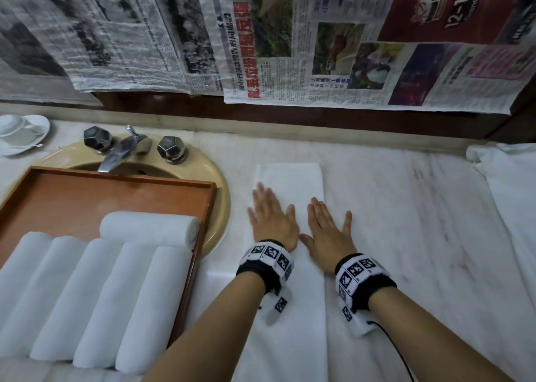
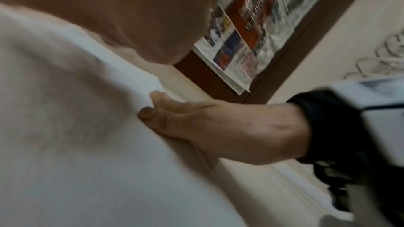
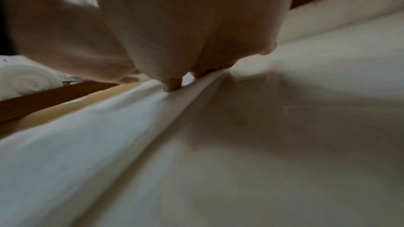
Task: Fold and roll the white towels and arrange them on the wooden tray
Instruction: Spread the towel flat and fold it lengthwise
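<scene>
A white towel [image 1: 290,175], folded into a long narrow strip, lies flat on the marble counter [image 1: 406,207], running away from me. My left hand [image 1: 271,216] and right hand [image 1: 329,228] both press flat on it, fingers straight and spread, side by side near its middle. The right hand overlaps the strip's right edge. In the left wrist view the towel [image 2: 87,144] fills the frame below my palm. To the left stands the wooden tray [image 1: 130,190] with several rolled white towels [image 1: 95,294] in a row and one roll [image 1: 148,228] lying crosswise behind them.
The tray rests partly over a beige sink [image 1: 216,196] with a chrome tap [image 1: 121,149]. A white cup and saucer [image 1: 20,133] stand at far left. More white cloth [image 1: 510,184] lies at the right edge. Newspapers [image 1: 290,39] cover the wall behind.
</scene>
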A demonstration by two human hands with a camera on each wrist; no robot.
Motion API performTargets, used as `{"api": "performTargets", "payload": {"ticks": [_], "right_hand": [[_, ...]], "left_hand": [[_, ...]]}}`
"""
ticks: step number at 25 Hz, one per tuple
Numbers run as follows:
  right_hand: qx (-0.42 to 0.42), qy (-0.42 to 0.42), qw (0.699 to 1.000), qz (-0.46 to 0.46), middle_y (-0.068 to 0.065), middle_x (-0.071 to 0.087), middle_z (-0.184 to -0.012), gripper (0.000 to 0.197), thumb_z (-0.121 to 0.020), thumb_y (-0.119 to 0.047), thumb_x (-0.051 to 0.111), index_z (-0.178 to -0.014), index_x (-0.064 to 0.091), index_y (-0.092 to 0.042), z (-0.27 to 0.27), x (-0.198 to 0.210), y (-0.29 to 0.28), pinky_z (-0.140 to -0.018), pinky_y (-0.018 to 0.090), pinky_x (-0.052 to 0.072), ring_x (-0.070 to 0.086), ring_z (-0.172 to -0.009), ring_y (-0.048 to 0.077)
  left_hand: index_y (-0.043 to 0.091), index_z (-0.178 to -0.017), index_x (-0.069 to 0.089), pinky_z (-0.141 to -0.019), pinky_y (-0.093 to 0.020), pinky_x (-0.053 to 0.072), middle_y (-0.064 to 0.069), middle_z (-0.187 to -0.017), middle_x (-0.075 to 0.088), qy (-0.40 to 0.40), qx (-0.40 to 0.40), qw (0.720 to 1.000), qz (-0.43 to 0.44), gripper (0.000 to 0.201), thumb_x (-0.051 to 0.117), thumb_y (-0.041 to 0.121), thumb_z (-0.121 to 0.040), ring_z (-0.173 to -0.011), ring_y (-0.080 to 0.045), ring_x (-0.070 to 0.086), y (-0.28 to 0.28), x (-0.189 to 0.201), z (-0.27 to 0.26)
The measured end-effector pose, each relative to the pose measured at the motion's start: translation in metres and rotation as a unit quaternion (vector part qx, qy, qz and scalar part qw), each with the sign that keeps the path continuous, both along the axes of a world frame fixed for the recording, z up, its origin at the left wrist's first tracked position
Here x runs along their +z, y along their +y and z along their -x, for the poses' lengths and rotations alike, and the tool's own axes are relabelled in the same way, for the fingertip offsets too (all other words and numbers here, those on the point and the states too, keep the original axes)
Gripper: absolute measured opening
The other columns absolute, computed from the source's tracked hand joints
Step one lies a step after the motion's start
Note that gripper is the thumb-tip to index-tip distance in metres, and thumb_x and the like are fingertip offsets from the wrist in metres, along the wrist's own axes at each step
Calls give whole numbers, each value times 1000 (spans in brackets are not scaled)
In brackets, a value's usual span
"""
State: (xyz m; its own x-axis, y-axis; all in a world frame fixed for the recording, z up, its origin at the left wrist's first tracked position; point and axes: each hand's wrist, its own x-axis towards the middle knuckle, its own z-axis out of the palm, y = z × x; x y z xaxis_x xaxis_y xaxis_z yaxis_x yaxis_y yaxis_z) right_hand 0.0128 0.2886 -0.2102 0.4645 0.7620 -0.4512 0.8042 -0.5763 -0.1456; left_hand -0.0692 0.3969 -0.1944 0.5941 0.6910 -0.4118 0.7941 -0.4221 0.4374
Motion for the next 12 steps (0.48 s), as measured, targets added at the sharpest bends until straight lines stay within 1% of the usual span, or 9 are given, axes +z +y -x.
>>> {"api": "performTargets", "payload": {"ticks": [1, 2, 3, 4, 7, 8, 9, 10, 12], "right_hand": [[-3, -5, 1000, -4, -4, -28, -157, 70, -102, -53, 16, -152, -17, -16, -2, 0, 0, -111, 64, -14, -24, -144, 8], [-7, -11, 1000, -2, -4, -28, -157, 70, -101, -53, 16, -152, -16, -17, -3, -1, -1, -111, 64, -14, -24, -144, 8], [-11, -17, 1000, 5, -4, -28, -158, 70, -102, -51, 16, -152, -16, -16, -3, 0, -2, -111, 64, -14, -24, -144, 8], [-12, -20, 1000, 15, -3, -29, -157, 69, -102, -49, 17, -152, -16, -15, -3, 0, -3, -111, 64, -13, -24, -145, 9], [-13, -22, 999, 28, -2, -31, -157, 70, -103, -46, 20, -151, -18, -14, -6, 2, -4, -112, 65, -10, -24, -145, 10], [-15, -22, 999, 32, -2, -31, -156, 70, -103, -45, 20, -151, -19, -13, -8, 3, -3, -112, 65, -10, -24, -145, 11], [-19, -21, 999, 35, -1, -31, -156, 69, -103, -44, 20, -151, -19, -13, -12, 5, -2, -112, 65, -10, -24, -145, 11], [-26, -20, 999, 36, -1, -31, -156, 69, -103, -44, 19, -151, -20, -12, -17, 6, -1, -112, 65, -10, -24, -145, 11], [-45, -19, 998, 34, 0, -31, -157, 67, -103, -42, 16, -151, -19, -12, -33, 6, 0, -112, 65, -9, -23, -145, 12]], "left_hand": [[15, -152, -14, -119, -43, -12, -2, -157, -29, -31, -83, 996, 5, 62, 12, 44, -104, -145, -19, -25, 2, 1, -12], [18, -153, -11, -119, -43, -11, 1, -158, -25, -34, -155, 987, 11, 59, 11, 43, -104, -146, -17, -23, 10, -3, -20], [21, -154, -10, -119, -43, -12, 3, -159, -24, -15, -189, 982, 9, 58, 10, 42, -104, -146, -16, -22, 23, -9, -22], [22, -154, -13, -119, -43, -12, 4, -158, -26, 13, -183, 983, -7, 58, 10, 42, -104, -146, -17, -22, 38, -15, -24], [21, -152, -18, -119, -46, -13, -1, -156, -31, 83, -39, 996, -17, 60, 11, 43, -104, -144, -20, -27, 74, -9, -20], [18, -152, -17, -118, -46, -14, -2, -156, -31, 83, -37, 996, -22, 61, 12, 42, -104, -144, -21, -28, 75, -3, -17], [16, -152, -15, -118, -44, -14, -2, -157, -30, 72, -69, 994, -32, 62, 13, 42, -104, -144, -20, -27, 70, 4, -16], [16, -153, -12, -118, -42, -13, -1, -157, -29, 60, -124, 990, -31, 61, 13, 42, -104, -145, -19, -26, 60, 9, -13], [16, -154, -9, -119, -41, -10, 3, -158, -25, 46, -219, 975, 4, 60, 14, 41, -105, -146, -15, -21, 36, 11, -5]]}}
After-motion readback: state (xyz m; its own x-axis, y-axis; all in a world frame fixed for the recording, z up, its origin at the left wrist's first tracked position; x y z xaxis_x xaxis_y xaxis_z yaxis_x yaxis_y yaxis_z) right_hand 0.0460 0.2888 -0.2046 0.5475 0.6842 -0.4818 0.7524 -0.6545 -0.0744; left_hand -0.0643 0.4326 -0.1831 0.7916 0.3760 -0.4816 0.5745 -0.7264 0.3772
